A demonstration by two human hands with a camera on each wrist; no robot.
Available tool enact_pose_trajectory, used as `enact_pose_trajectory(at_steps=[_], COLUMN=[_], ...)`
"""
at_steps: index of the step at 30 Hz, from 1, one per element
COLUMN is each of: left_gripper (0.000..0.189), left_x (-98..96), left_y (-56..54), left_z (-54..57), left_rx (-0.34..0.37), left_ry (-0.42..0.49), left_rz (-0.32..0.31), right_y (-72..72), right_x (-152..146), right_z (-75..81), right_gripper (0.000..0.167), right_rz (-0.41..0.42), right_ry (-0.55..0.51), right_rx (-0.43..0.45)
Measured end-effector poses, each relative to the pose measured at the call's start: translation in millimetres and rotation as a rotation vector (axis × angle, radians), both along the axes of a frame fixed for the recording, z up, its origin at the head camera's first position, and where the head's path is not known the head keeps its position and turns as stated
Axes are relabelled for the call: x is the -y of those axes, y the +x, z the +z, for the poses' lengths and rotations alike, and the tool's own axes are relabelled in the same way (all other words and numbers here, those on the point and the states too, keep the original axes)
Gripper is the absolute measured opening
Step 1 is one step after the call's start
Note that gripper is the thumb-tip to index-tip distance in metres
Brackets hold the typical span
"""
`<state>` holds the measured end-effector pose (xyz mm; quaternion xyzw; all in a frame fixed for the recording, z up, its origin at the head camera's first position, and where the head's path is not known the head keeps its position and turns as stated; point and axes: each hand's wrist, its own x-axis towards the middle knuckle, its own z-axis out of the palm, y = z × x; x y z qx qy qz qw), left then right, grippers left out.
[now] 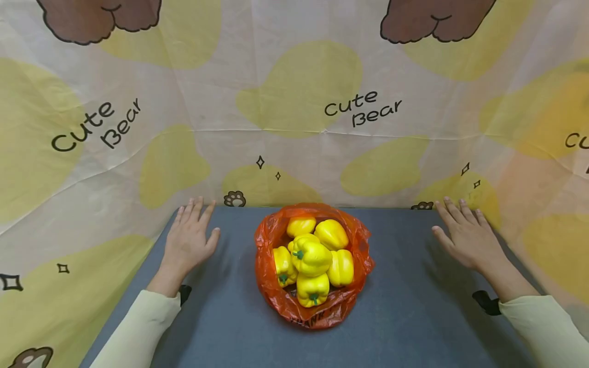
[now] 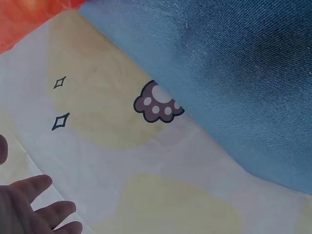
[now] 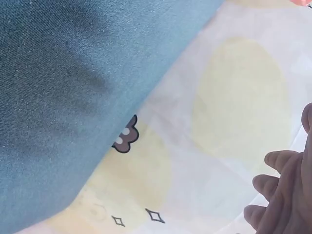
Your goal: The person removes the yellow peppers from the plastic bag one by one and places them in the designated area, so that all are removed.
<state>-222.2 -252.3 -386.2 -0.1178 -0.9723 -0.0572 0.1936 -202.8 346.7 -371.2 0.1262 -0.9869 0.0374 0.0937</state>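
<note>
In the middle of the head view stands a red plastic bag (image 1: 271,291), its mouth rolled wide. Several yellow bell peppers (image 1: 312,255) with green stems are piled inside it. To the left of the bag, my left hand (image 1: 190,237) is held with fingers straight and spread, holding nothing. My right hand (image 1: 467,235) mirrors it at the right, fingers extended and apart from the bag. The left wrist view catches part of the left hand (image 2: 36,209) and a corner of the red bag (image 2: 29,19); the right wrist view shows the right hand's fingers (image 3: 268,185).
A blue-grey cloth (image 1: 395,306) covers the table under the bag. Behind and at both sides hangs a printed curtain (image 1: 294,153) with yellow patches, bears and lettering. Black bands (image 1: 486,302) show at both wrists, by the pale sleeves (image 1: 138,327).
</note>
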Motion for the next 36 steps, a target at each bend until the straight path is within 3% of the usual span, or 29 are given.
enact_pose_trajectory(at_steps=[4, 10, 14, 19, 22, 30, 36], left_gripper=[0.063, 0.063, 0.061, 0.058, 0.057, 0.053, 0.053], left_x=[0.8, -0.9, -3.7, -9.8, -16.1, -30.2, -45.3], left_y=[4.1, 8.0, 10.6, 13.8, 14.5, 18.8, 22.0], left_z=[1.3, 1.2, 1.3, 2.9, 3.9, -5.3, -14.7], left_rx=[0.006, 0.043, 0.102, 0.228, 0.296, 0.299, 0.295], left_ry=[0.052, 0.21, 0.321, 0.522, 0.62, 0.698, 0.762], left_rz=[-0.017, -0.064, -0.091, -0.142, -0.169, -0.2, -0.236], right_y=[1.0, 5.3, 7.4, 10.1, 12.6, 16.0, 12.3], right_x=[3, 12, 20, 33, 42, 73, 93], right_z=[2.1, 7.4, 11.9, 18.2, 21.9, 30.8, 29.4], right_gripper=[0.066, 0.065, 0.064, 0.053, 0.047, 0.039, 0.038], right_rz=[0.004, 0.019, 0.035, 0.109, 0.13, 0.151, 0.206], right_ry=[-0.011, -0.039, -0.052, -0.095, -0.15, -0.329, -0.387], right_rx=[-0.001, -0.032, -0.086, -0.206, -0.221, -0.178, -0.194])
